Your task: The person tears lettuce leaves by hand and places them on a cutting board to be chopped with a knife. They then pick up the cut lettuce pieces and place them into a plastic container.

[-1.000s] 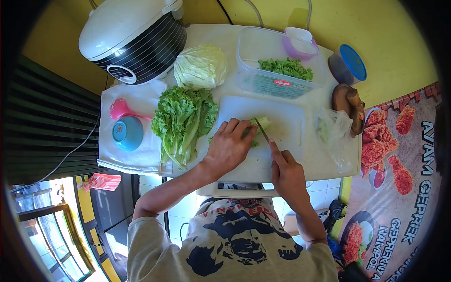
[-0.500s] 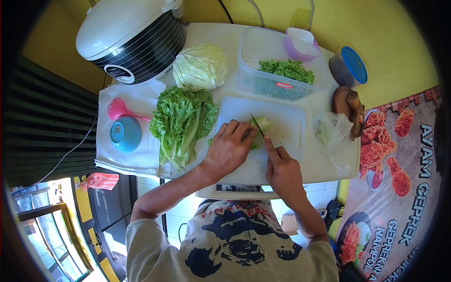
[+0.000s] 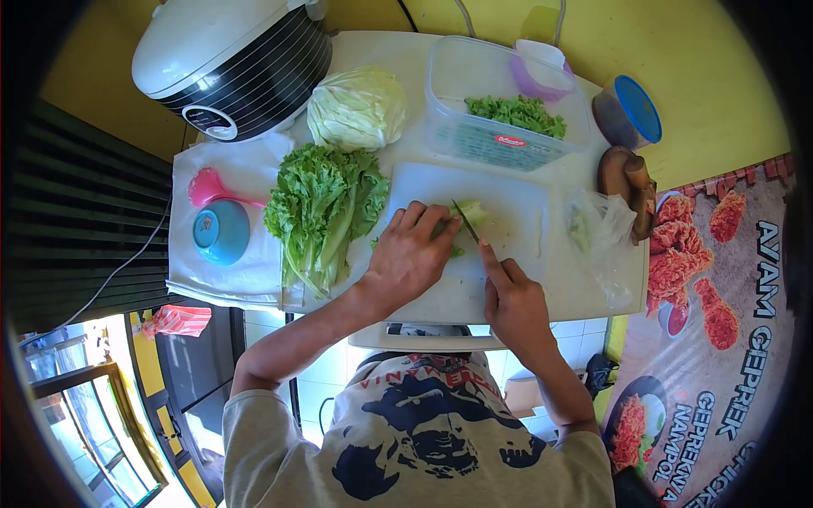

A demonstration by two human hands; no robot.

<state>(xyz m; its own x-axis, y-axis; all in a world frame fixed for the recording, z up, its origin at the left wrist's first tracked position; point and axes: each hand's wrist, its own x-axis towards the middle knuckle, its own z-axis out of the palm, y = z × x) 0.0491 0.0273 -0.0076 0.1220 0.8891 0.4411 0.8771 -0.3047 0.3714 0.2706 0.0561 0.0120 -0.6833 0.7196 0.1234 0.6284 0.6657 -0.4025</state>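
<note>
Pressing curled fingers onto lettuce (image 3: 471, 212) on the cutting board (image 3: 517, 254), the left hand (image 3: 409, 258) has barely moved; right hand (image 3: 513, 303) grips the knife (image 3: 465, 222), blade now back by the knuckles, so slicing looks mid-stroke; lettuce bunch (image 3: 324, 212) left.

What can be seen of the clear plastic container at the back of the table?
The clear plastic container is a lidless rectangular tub with rounded corners and see-through walls, upright on the white table just behind the cutting board. A small red and white label sits on its near wall. Chopped green leaves are heaped toward its right, near side; the rest looks bare. A small purple tub stands at its far right corner, and a cabbage lies to its left. Neither hand touches it.
</note>
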